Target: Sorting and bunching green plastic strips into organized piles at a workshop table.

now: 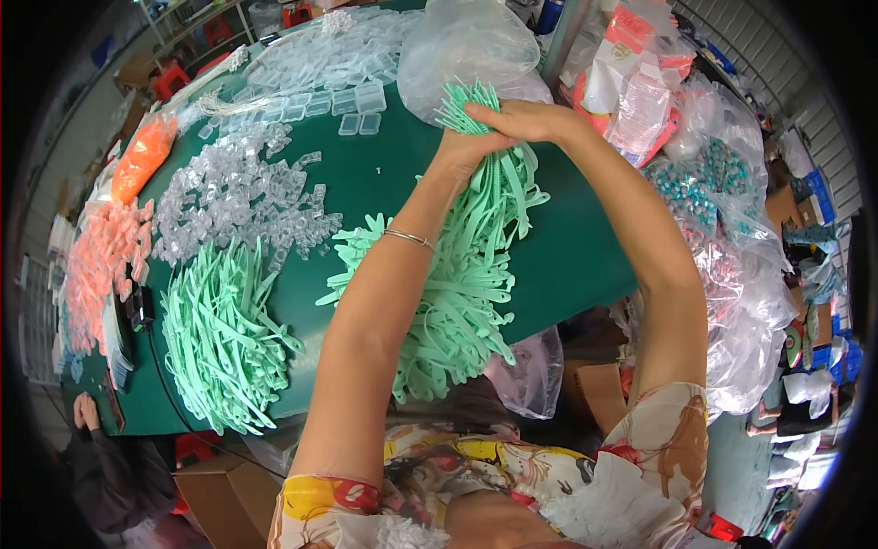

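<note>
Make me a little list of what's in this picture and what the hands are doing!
Left hand: grip shut on a bunch of green plastic strips
Right hand: on top of the same bunch, fingers curled over it
Table: dark green top
Second green pile: lies at the left, apart from the hands
Clear plastic bits: heaped beyond that pile
Clear bag: just behind the hands
Orange pieces: at the left edge
</note>
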